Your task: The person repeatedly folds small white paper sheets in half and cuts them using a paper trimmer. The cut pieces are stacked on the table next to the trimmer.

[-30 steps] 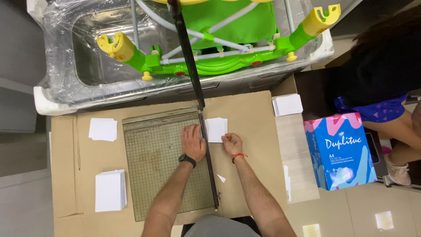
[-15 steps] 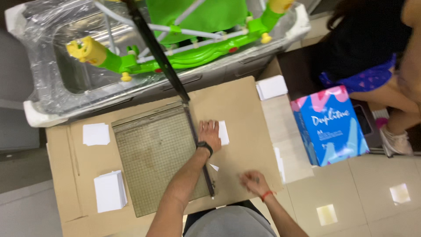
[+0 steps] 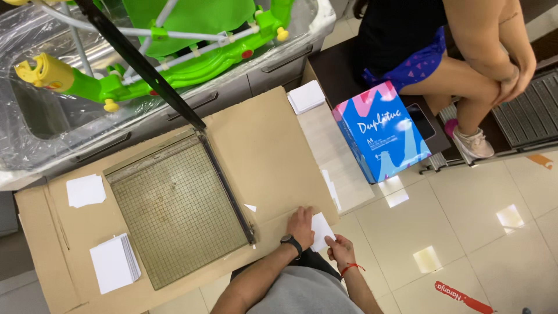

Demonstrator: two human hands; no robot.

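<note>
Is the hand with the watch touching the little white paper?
Touching. The head view shows the left hand resting against the white paper, its edge overlapping the paper with no gap.

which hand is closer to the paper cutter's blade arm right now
Left. The left hand rests on the cardboard just right of the blade arm; the right hand is farther right, off the cardboard edge, holding a small white paper.

white paper (image 3: 321,230), gridded cutter (image 3: 177,212), blue-pink box (image 3: 381,131)

Blue-pink boxy paper package (image 3: 381,132) stands beside cardboard.
</note>
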